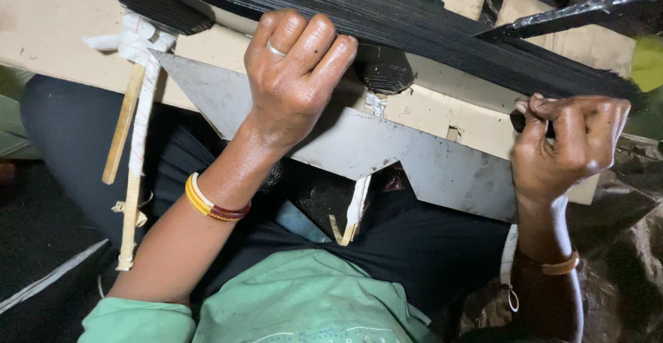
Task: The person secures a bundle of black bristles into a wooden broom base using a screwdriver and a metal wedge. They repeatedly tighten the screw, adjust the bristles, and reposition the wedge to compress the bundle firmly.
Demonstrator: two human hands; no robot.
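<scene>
A thick bundle of black strands [414, 25] runs diagonally from the upper left to the right edge. My left hand [293, 73], with a ring on one finger, is curled over the bundle's near edge. My right hand [570, 143] pinches the bundle's end at the right between fingers and thumb. Just below both hands a grey metal plate [387, 143] with a notched lower edge lies across my lap.
A tan board [62, 25] sits under the bundle. A wooden stick [124, 122] wrapped in white cloth strips hangs at the left. A second cloth strip [356, 208] dangles below the plate. A dark pointed strip [573, 15] juts in at the top right.
</scene>
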